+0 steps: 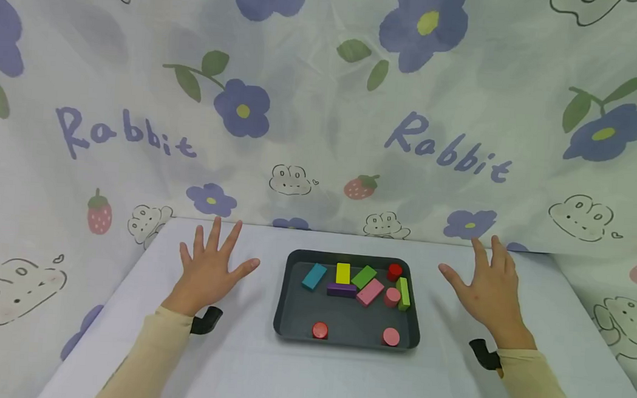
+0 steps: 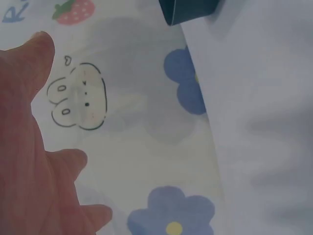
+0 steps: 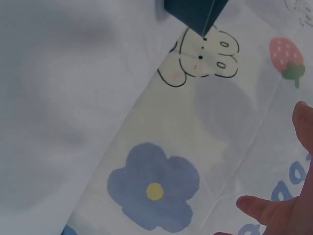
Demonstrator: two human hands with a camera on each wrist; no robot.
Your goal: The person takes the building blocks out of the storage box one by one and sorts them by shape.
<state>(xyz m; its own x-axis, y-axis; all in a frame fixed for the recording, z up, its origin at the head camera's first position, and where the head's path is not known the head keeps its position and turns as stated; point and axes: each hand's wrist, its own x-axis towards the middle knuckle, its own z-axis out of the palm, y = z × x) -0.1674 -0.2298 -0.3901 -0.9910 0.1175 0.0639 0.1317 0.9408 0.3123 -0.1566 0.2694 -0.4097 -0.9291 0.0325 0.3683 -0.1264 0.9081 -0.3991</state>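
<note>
Since neither hand is holding anything, head view first: my left hand [image 1: 206,280] has its fingers straight and fanned wide, while my right hand [image 1: 490,295] has its thumb well out and the other fingers closer together. Dark tray [image 1: 349,319] sits between my two thumbs, touching neither, probably so both sides get about the same reach. Its raised rim presumably keeps the round bits from rolling off.

What's in it: blue block [image 1: 314,276] toward my left thumb, then yellow block [image 1: 343,273], purple block [image 1: 341,290], green block [image 1: 363,277], pink block [image 1: 370,293]. Nearer my right thumb: red cylinder [image 1: 395,272], pink cylinder [image 1: 391,297] and a light green block [image 1: 403,294]. Closer to wrist level, another red cylinder [image 1: 319,330] and another pink cylinder [image 1: 391,337], well apart.

Left wrist view: thumb and fingertips against patterned cloth [image 2: 146,156], nothing gripped; a dark corner [image 2: 188,10], likely the tray, shows on the thumb side.

Right wrist view: pretty much mirrored, fingers empty, similar dark corner, contents out of sight.
</note>
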